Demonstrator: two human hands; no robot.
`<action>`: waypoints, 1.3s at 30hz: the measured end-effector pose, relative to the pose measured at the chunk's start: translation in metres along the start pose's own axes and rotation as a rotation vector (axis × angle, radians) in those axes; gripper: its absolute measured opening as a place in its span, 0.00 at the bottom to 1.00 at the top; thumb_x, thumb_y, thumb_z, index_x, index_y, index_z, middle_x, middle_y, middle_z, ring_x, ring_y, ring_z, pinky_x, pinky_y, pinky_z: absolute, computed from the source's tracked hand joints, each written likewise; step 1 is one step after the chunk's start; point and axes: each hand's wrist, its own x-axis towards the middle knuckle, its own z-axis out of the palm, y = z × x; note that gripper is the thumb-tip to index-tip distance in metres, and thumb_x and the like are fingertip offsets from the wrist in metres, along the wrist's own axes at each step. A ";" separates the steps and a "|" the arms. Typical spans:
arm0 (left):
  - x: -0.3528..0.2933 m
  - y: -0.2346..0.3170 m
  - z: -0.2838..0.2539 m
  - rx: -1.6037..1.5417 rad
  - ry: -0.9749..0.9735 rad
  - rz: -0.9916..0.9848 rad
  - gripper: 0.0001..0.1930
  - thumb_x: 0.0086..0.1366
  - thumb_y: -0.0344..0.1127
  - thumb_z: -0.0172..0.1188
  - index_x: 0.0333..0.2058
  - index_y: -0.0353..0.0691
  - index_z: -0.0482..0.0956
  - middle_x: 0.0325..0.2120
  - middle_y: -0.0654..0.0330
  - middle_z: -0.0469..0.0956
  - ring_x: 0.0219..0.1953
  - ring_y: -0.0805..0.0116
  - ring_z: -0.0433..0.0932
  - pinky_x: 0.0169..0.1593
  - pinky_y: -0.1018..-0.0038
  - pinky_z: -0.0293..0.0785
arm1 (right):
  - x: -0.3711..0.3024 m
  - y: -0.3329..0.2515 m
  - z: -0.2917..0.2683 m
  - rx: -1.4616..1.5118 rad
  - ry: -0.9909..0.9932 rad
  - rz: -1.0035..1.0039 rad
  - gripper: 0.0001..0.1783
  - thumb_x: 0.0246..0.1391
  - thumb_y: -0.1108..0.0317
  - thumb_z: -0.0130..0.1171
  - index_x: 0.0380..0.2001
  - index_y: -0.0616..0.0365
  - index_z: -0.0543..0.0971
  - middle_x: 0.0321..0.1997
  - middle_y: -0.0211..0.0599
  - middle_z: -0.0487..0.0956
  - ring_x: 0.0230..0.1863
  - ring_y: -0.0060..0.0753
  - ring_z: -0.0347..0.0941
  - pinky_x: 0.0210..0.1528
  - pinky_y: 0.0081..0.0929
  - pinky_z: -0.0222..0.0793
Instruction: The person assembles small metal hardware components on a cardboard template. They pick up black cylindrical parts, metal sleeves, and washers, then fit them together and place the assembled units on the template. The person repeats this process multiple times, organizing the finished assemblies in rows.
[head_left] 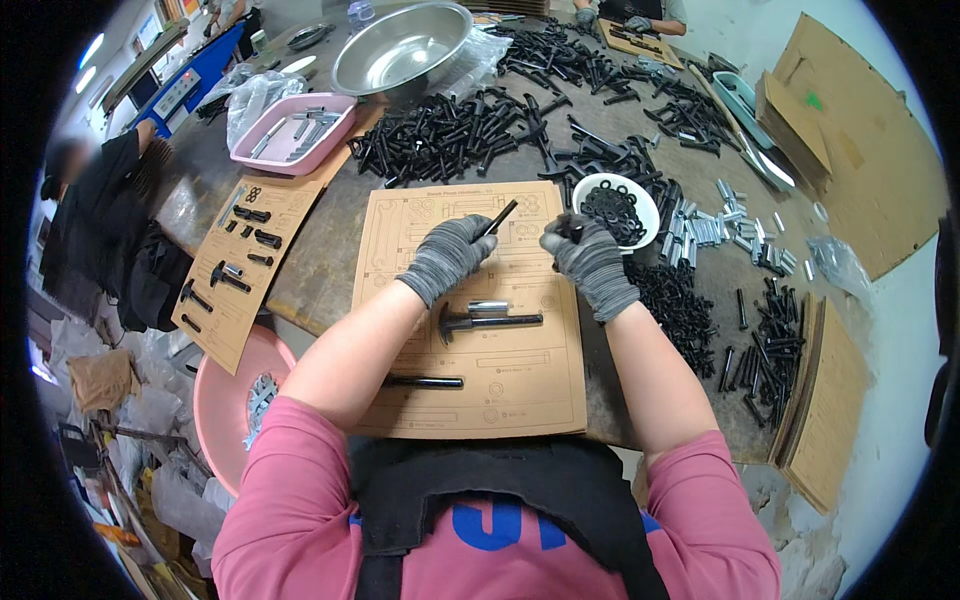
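Observation:
Both hands wear grey striped gloves and hover over a brown cardboard sheet (540, 405) printed with part outlines. My left hand (445, 262) is closed on a slim black rod (504, 215), which slants up to the right. Facing it, my right hand (594, 264) pinches a small black part (573, 232); fingers hide most of its shape. Below them on the sheet lies a black T-shaped part with a curved head (500, 322), just under a short silver sleeve (488, 306). Nearer me, another black rod (435, 382) lies partly behind my left forearm.
A white bowl of black rings (649, 226) stands beside my right hand, near piles of black bolts (670, 305) and silver sleeves (705, 228). Black parts (440, 140) are heaped behind. Left are a pink tray (340, 128) and a parts-covered cardboard (225, 325). Other people work nearby.

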 end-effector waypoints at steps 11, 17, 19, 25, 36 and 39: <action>0.037 -0.044 0.015 0.367 0.046 0.311 0.12 0.54 0.34 0.55 0.37 0.40 0.75 0.31 0.52 0.72 0.39 0.55 0.69 0.45 0.66 0.66 | 0.009 0.001 -0.009 -0.660 0.040 -0.293 0.19 0.48 0.49 0.51 0.28 0.53 0.79 0.27 0.43 0.75 0.31 0.42 0.70 0.35 0.36 0.66; 0.033 -0.009 0.031 0.417 -0.009 0.287 0.17 0.53 0.37 0.57 0.43 0.45 0.72 0.35 0.52 0.71 0.40 0.55 0.71 0.46 0.67 0.67 | -0.009 -0.016 -0.003 -0.594 -0.162 -0.020 0.19 0.48 0.51 0.53 0.36 0.54 0.76 0.32 0.38 0.77 0.35 0.35 0.73 0.41 0.29 0.67; 0.040 -0.014 0.032 0.463 -0.027 0.305 0.18 0.53 0.37 0.57 0.45 0.48 0.72 0.36 0.52 0.71 0.39 0.56 0.72 0.45 0.67 0.68 | -0.014 -0.010 0.001 -0.139 -0.219 0.054 0.16 0.46 0.57 0.57 0.36 0.56 0.76 0.32 0.35 0.77 0.34 0.29 0.73 0.40 0.25 0.67; 0.035 -0.006 0.018 0.417 -0.145 0.256 0.19 0.51 0.35 0.60 0.44 0.47 0.72 0.36 0.54 0.71 0.42 0.57 0.70 0.48 0.68 0.66 | -0.020 0.001 -0.007 -0.228 -0.367 0.236 0.18 0.43 0.61 0.60 0.37 0.57 0.74 0.33 0.38 0.76 0.34 0.28 0.72 0.40 0.24 0.67; 0.031 0.000 0.028 0.449 -0.119 0.276 0.15 0.52 0.37 0.58 0.41 0.46 0.75 0.34 0.53 0.71 0.39 0.57 0.71 0.45 0.67 0.67 | -0.041 0.022 -0.042 -0.345 -0.060 -0.172 0.15 0.44 0.62 0.58 0.36 0.57 0.75 0.35 0.42 0.75 0.37 0.40 0.71 0.42 0.31 0.67; 0.032 -0.001 0.029 0.455 -0.109 0.292 0.15 0.52 0.37 0.58 0.41 0.46 0.74 0.34 0.53 0.71 0.39 0.56 0.71 0.44 0.67 0.67 | -0.053 0.025 -0.053 -0.310 -0.045 -0.140 0.14 0.44 0.62 0.58 0.35 0.56 0.75 0.34 0.42 0.75 0.37 0.41 0.71 0.41 0.32 0.67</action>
